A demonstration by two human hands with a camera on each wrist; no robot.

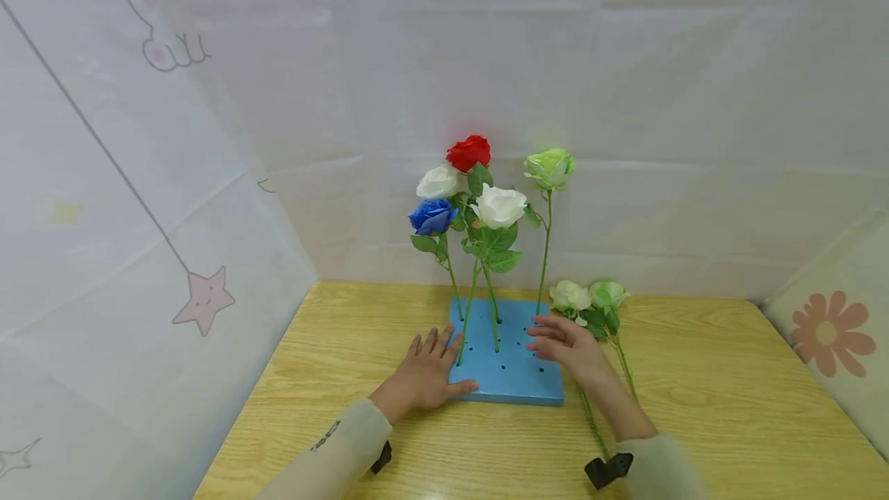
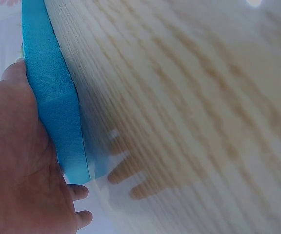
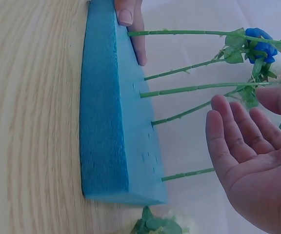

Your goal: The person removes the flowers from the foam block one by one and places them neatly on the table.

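A blue foam block (image 1: 514, 384) with several holes lies flat on the table. Standing in it by their stems are a red rose (image 1: 469, 153), a blue rose (image 1: 432, 217), a light green rose (image 1: 550, 168), a white rose (image 1: 500, 207) in front and another white rose (image 1: 437, 181) behind. My left hand (image 1: 424, 375) rests with spread fingers on the block's left edge, its thumb at the front corner. Over the block's right side hovers my right hand (image 1: 572, 353), fingers loosely bent, holding nothing; the right wrist view shows its palm (image 3: 257, 165) apart from the stems.
Two loose roses, a cream one (image 1: 571, 296) and a pale green one (image 1: 608, 295), lie on the wooden table (image 1: 729, 392) right of the block, their stems partly under my right forearm. A white cloth backdrop (image 1: 694, 137) hangs close behind the table.
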